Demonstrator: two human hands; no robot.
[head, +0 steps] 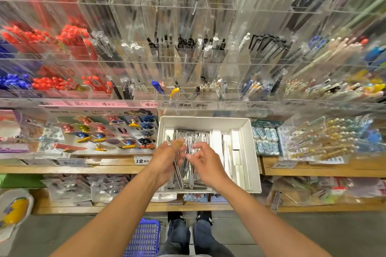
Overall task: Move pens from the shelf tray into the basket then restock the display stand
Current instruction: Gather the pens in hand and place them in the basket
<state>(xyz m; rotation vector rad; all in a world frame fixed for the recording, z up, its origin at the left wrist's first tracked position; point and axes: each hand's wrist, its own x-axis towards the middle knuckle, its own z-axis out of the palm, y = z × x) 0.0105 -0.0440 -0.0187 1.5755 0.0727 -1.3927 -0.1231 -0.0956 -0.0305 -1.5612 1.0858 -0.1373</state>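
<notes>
Your left hand (167, 157) grips a bundle of silver pens (183, 170) over the white tray (249, 152) on the wooden shelf (313, 171). Your right hand (205, 161), fingers curled, pinches at the same bundle. The blue basket (144, 238) sits on the floor by your feet.

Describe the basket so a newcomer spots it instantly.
Start at the white tray of pens on the wooden shelf, under both hands. Drop to the floor: the basket sits left of the person's shoes. It is the only blue plastic mesh thing down there.
</notes>
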